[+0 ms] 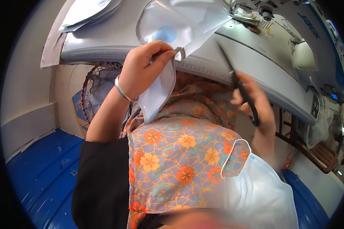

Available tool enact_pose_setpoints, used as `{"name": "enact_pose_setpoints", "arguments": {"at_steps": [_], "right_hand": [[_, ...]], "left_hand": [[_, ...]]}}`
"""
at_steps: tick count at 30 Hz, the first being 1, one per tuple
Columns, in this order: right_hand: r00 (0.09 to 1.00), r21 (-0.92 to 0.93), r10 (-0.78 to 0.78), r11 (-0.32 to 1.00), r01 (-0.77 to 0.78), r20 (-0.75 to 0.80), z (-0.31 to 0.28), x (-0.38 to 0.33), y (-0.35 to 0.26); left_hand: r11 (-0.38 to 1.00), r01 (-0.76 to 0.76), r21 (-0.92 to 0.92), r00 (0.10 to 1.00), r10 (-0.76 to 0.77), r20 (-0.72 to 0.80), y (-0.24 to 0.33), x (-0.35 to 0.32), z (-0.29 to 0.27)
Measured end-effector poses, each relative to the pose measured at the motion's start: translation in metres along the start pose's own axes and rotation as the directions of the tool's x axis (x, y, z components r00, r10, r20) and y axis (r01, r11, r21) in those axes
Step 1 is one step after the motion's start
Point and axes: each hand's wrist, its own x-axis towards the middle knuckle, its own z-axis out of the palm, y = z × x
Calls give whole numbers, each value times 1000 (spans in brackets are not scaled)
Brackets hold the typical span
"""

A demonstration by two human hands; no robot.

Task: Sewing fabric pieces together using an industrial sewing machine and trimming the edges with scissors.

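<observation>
My left hand (pixel 147 66) is closed in a pinch on the grey-bound edge of a pale fabric piece (pixel 187 26). Part of that piece, with a light blue round patch (pixel 167 34), lies on the sewing table, and another part hangs over the front edge toward my lap. To the right, my right hand (pixel 256 99) is wrapped around black scissors (pixel 239 84). Their blades point up and to the left, apart from the fabric. Motion blurs this hand somewhat.
A sewing machine (pixel 313 38) stands on the right of the table, whose front edge carries a ruler strip (pixel 95 56). More pale pieces (pixel 86 15) lie at the far left. Below are a basket (pixel 90 89) and a wooden stool (pixel 325 156). A face mask (pixel 260 191) hangs over my flowered apron (pixel 179 164).
</observation>
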Motion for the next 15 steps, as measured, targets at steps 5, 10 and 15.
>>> {"name": "enact_pose_setpoints", "arguments": {"at_steps": [5,10,15], "right_hand": [[958,-6,177,984,-180,224,33,27,3],[975,-17,111,994,-109,195,45,39,-2],[986,84,20,996,-34,163,55,49,7]], "left_hand": [[1000,21,-4,999,-21,-28,-8,-4,1],[998,14,-56,999,-16,-39,-12,-7,5],[985,118,-127,991,-125,-52,-22,-5,3]]}}
